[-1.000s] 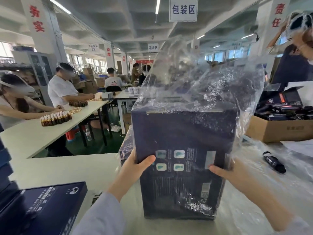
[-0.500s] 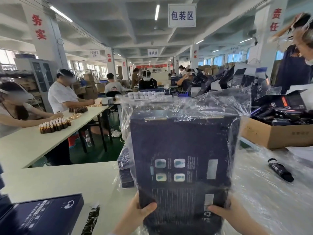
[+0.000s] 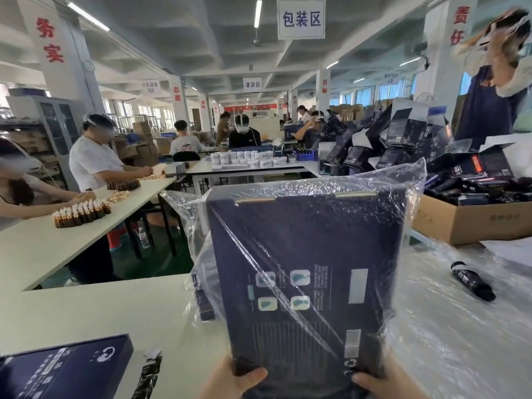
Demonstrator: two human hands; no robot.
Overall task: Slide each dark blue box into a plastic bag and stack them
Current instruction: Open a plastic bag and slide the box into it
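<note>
A single wide-angle camera sits on the person's head and faces forward across the white worktable (image 3: 100,312) into the long hall, tilted only slightly down. It is very near the dark blue cardboard box (image 3: 302,269) in its clear plastic bag (image 3: 411,180), which is held upright and fills the middle of the view. The left hand (image 3: 230,381) and right hand (image 3: 385,384) show only at the bottom edge, cut off by it. The pale coffered ceiling (image 3: 201,38) and a white hanging sign (image 3: 301,18) take the top, and straight lines bow near the edges.
</note>
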